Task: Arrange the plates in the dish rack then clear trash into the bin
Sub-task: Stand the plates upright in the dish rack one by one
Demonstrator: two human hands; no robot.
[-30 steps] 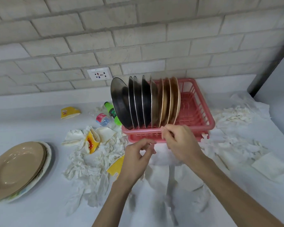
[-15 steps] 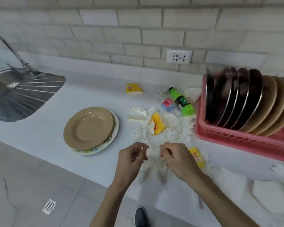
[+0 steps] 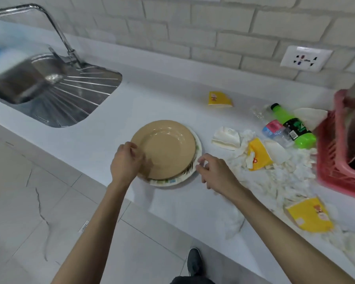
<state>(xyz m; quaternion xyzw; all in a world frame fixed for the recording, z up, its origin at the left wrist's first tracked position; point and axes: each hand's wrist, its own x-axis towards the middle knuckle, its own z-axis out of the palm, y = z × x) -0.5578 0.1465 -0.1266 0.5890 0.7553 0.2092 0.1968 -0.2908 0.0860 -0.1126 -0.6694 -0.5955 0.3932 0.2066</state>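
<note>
The stack of plates (image 3: 166,149) lies flat near the front edge of the white surface (image 3: 103,138). Bare room lies to its left as far as the sink (image 3: 49,93) and behind it toward the brick wall. To its right the way is crowded: torn paper scraps (image 3: 285,175), yellow wrappers (image 3: 258,155), a green bottle (image 3: 293,128) and a small clear bottle (image 3: 273,128) fill the stretch up to the pink dish rack (image 3: 334,160). The left hand (image 3: 125,160) has its fingers curled over the stack's near-left rim and grips it. The right hand (image 3: 213,171) is loosely curled with nothing in it, its fingertips at the white bottom plate's right rim; touching or just beside, I cannot tell. Half a second ago both hands hung together over the paper scraps, clear of the plates. Now they flank the stack, and the view has swung left, so the sink and faucet (image 3: 55,27) show more fully. The rack is cut off by the right edge, and the plates standing in it are a dark blur. How many plates make up the stack is hard to make out under the tan top one. The left hand's fingertips are smeared by motion.
</note>
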